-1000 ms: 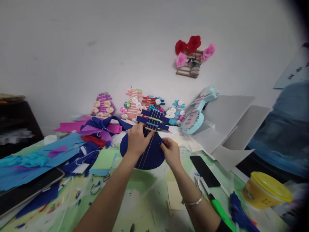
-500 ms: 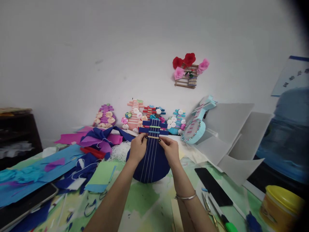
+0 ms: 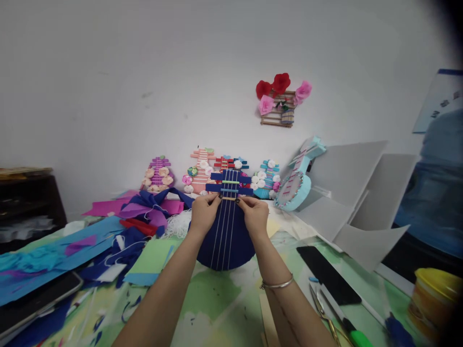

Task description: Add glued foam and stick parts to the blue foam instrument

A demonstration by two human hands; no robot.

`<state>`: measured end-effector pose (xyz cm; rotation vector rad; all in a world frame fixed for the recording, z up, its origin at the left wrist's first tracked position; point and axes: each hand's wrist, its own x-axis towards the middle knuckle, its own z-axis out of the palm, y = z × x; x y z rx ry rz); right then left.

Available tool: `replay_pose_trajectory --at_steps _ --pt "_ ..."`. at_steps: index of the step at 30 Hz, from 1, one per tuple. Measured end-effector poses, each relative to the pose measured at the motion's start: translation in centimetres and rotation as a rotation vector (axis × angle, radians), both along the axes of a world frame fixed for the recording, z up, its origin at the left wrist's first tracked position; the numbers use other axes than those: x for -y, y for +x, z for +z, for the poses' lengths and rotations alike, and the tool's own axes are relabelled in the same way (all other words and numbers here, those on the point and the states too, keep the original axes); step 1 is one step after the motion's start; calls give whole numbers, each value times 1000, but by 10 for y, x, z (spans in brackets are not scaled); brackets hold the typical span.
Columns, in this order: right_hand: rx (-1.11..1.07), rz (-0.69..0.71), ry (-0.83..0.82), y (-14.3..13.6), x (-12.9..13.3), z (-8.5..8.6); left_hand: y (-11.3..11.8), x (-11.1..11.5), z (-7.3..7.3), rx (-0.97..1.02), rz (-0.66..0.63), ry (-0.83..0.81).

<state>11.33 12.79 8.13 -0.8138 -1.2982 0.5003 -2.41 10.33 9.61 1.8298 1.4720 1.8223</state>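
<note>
A dark blue craft lute (image 3: 238, 241) stands roughly upright before me, with white strings down its front. Dark blue pegs stick out on both sides of its neck, which carries a green and a light blue strip. Below these lies a tan stick (image 3: 229, 198) across the strings. My left hand (image 3: 204, 214) pinches at the stick's left end and the lute's edge. At the right end, my right hand (image 3: 256, 216) pinches in the same way. Both hands have their fingers closed, and a silver bracelet (image 3: 278, 284) circles the right wrist.
Several decorated craft lutes, such as a purple one (image 3: 158, 173), lean at the wall. Coloured paper (image 3: 152, 260) and scraps cover the left. To the right lie scissors (image 3: 320, 306), a green-ended knife (image 3: 356, 335), a black slab (image 3: 327, 274) and a yellow-lidded tub (image 3: 436, 299).
The camera view has shifted slightly. The lute's top appears a little higher, tipped slightly left, with both hands still at the tan stick.
</note>
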Motion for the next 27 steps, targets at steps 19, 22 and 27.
replay_pose_trajectory --at_steps 19,22,27 --pt "36 -26 -10 -3 5 3 1 1 -1 20 -55 13" --pt "27 2 -27 -4 7 4 4 3 0 3 -24 32" --pt "65 -14 -20 -7 10 6 6 5 0 -57 54 48"
